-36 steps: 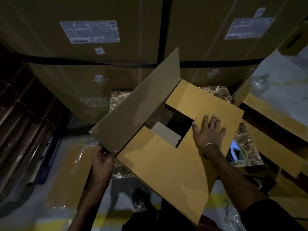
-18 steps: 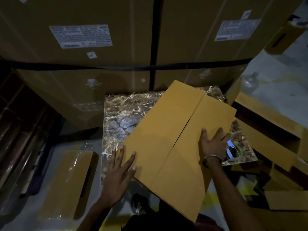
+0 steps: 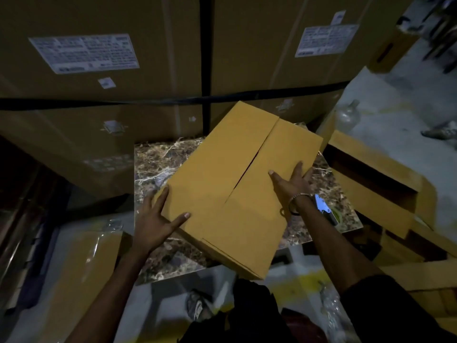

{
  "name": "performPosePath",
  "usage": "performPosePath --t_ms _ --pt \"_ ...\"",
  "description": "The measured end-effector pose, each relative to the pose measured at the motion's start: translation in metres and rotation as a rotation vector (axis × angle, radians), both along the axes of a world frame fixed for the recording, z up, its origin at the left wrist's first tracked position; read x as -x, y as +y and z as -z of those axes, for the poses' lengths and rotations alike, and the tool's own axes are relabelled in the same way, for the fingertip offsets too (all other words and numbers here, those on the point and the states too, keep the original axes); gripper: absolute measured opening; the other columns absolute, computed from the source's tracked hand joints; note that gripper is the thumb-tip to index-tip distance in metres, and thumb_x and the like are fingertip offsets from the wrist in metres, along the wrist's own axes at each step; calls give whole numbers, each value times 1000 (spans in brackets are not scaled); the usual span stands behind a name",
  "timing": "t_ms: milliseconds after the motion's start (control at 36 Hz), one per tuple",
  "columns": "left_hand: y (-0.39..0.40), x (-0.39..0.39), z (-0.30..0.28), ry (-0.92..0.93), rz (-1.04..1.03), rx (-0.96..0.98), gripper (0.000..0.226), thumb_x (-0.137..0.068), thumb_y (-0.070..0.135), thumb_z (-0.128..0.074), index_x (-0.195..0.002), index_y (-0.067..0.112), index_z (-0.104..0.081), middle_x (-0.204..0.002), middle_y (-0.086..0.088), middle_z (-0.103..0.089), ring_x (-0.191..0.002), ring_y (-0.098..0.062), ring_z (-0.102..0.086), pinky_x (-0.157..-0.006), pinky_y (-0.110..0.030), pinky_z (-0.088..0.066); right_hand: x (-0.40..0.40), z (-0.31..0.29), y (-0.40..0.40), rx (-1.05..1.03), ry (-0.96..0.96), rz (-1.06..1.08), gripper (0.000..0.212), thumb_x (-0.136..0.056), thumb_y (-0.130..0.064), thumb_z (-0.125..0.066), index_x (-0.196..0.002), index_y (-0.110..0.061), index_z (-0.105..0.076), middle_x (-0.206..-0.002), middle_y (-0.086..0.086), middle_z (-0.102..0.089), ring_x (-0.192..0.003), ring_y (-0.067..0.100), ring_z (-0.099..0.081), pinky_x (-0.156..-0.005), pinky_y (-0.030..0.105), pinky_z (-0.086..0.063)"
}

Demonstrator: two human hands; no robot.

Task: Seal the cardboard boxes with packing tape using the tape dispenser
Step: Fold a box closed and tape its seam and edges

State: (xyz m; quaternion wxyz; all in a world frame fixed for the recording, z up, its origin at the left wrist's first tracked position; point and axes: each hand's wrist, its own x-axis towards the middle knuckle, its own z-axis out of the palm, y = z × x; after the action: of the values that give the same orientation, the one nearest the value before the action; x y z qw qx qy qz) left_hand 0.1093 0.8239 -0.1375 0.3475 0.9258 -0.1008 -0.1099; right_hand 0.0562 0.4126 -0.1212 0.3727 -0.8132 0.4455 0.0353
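At the lower left of the frame a plastic-wrapped stack of flat cardboard (image 3: 81, 266) lies on the floor. Just right of it the left hand (image 3: 153, 219) presses spread, straight fingers against the near left corner of the cardboard box (image 3: 237, 189), which sits at centre frame on the marble-patterned table (image 3: 158, 159), both top flaps folded shut, the seam untaped. The right hand (image 3: 291, 184) lies flat on the right flap, fingers extended. Behind that wrist, at right centre, what looks like the tape dispenser (image 3: 324, 209) rests on the table, half hidden
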Motion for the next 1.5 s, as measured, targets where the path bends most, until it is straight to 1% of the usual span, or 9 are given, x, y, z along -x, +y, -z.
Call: performPosePath --t_ms 222,556,722,861,944,1056,1222,1389,1500 --pt "-5 29 -1 74 -150 22 111 -62 93 -73 -157 57 -28 -157 1 -34 -130 -33 -57 -98 -51 -57 -39 9 -13 65 -39 -164 124 -75 -85 -65 -166 -33 1 -172 3 19 -158 38 -10 -123 51 -27" --pt "-97 72 -21 76 -147 -331 128 -56 106 -57 -153 26 -36 -138 -15 -48 -108 -36 -64 -82 -45 -57 -72 23 -104 -14 -150 -366 126 -69 -83 -73 -165 -35 -6 -172 -5 19 -158 31 -12 -123 50 -31" --pt "-151 83 -33 186 -142 -281 146 -47 102 -62 -164 23 -24 -167 -19 -17 -146 -44 -39 -105 -58 -50 -68 14 -147 -197 -314 -420 101 -87 -45 -81 -165 -26 -19 -171 -10 -9 -151 14 -27 -115 23 -29" --pt "-203 70 -57 -48 -87 -76 90 -76 67 -71 -151 23 -49 -158 -13 -40 -149 -34 -36 -113 -59 -41 -28 19 -186 -197 -386 -57 63 -99 -45 -65 -155 -23 -45 -152 6 -54 -131 27 -57 -98 31 -47" --pt "-238 67 -64 -220 14 87 52 -95 51 -66 -138 24 -61 -141 0 -57 -131 -22 -52 -104 -43 -47 30 53 -200 -8 -195 83 43 -99 -47 -62 -112 -8 -74 -116 20 -72 -109 39 -65 -81 35 -44" --pt "-283 60 -52 -344 235 99 32 -99 36 -71 -127 20 -69 -131 2 -65 -127 -19 -55 -109 -34 -42 102 114 -193 136 50 105 50 -90 -51 -72 -63 -10 -61 -77 27 -67 -80 43 -67 -66 43 -45" --pt "-308 52 -1 -403 444 -162 36 -104 44 -56 -132 23 -64 -149 -5 -55 -142 -27 -47 -124 -52 -22 144 149 -151 229 215 -111 50 -90 -53 -74 -66 -13 -53 -54 1 -45 -57 31 -57 -48 29 -28" --pt "-304 56 17 -420 437 -107 38 -110 42 -49 -140 22 -60 -155 -6 -50 -148 -26 -41 -125 -51 -24 126 177 -149 177 241 23 58 -87 -40 -80 -121 -1 -54 -96 21 -70 -86 41 -69 -62 40 -47" --pt "-301 52 21 -381 414 -30 37 -108 43 -54 -139 23 -62 -154 -4 -51 -149 -25 -41 -122 -52 -29 113 171 -151 177 246 79 35 -92 -32 -74 -88 1 -64 -86 25 -69 -80 40 -67 -65 40 -48"
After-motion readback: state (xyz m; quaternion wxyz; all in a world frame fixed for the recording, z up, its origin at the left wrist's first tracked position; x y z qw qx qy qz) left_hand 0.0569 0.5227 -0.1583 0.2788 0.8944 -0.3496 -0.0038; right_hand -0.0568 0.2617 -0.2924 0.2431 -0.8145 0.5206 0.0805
